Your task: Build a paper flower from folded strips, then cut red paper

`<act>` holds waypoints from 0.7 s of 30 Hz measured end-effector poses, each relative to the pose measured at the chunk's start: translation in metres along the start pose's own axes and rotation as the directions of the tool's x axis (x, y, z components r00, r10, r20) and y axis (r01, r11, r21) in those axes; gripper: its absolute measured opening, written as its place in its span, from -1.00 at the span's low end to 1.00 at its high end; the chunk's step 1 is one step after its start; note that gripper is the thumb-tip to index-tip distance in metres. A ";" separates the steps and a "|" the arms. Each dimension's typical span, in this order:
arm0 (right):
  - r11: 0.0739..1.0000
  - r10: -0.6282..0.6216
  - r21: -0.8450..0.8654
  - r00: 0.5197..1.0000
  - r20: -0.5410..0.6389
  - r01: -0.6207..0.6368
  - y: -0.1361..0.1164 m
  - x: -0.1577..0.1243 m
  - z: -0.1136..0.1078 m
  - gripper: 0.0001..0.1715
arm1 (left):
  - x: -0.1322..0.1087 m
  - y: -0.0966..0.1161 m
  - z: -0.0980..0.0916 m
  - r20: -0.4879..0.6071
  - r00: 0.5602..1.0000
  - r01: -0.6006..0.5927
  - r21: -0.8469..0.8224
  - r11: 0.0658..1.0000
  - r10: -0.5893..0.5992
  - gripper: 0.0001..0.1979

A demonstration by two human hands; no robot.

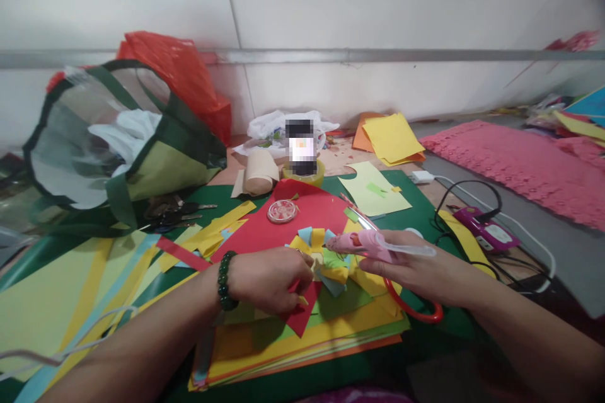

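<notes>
My right hand (406, 267) is wrapped round a pink hot glue gun (354, 244), its nozzle pointing left. A translucent glue stick (411, 249) juts from the gun's back. Just under the nozzle lies a cluster of folded yellow and blue paper strips (331, 271). At the cluster's left, my left hand (274, 280) is closed with curled fingers, and a small yellow paper piece (302, 300) shows at the fingertips. Beneath the hands, red paper (297, 321) rests on a stack of coloured paper (302, 359). Scissors with a red handle (425, 316) lie partly under my right hand.
Loose paper strips (94, 289) and keys (182, 211) lie at the left before a green bag (174, 151). A round reel (282, 211) sits on red paper. Behind stand a tape roll (319, 173) and a blurred-out phone. A purple power strip (486, 230) with cables is at right.
</notes>
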State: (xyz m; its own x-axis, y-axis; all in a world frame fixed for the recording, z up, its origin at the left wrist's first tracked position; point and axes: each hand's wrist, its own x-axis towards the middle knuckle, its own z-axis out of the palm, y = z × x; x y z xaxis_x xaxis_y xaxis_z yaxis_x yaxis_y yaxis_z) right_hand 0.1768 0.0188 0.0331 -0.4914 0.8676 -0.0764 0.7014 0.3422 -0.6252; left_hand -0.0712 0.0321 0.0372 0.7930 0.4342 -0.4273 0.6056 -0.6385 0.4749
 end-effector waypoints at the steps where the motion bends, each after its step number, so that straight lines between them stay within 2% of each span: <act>1: 1.000 0.008 0.012 1.000 0.028 -0.009 -0.001 0.000 -0.001 -0.62 | 0.000 0.000 0.000 -0.006 1.000 -0.001 -0.003 1.000 0.001 -0.78; 5: 0.998 0.050 0.028 0.996 0.077 -0.052 -0.004 0.001 -0.005 -0.60 | 0.000 -0.001 0.000 0.002 1.000 0.000 -0.041 0.999 0.000 -0.77; 9: 0.999 0.033 0.013 0.993 0.110 -0.035 -0.003 0.002 -0.008 -0.59 | 0.001 -0.001 0.000 0.014 1.000 0.020 -0.062 0.998 -0.019 -0.76; 21: 0.998 0.019 -0.063 0.993 0.120 -0.012 -0.003 0.005 -0.005 -0.62 | 0.001 -0.002 -0.001 0.021 1.000 0.014 -0.057 0.998 -0.012 -0.78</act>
State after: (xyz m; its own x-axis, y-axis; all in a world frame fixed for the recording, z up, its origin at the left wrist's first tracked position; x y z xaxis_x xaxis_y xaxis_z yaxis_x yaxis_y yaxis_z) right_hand 0.1746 0.0238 0.0382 -0.5359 0.8247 -0.1809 0.7382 0.3537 -0.5744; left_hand -0.0716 0.0338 0.0365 0.7838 0.4285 -0.4495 0.6191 -0.5956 0.5118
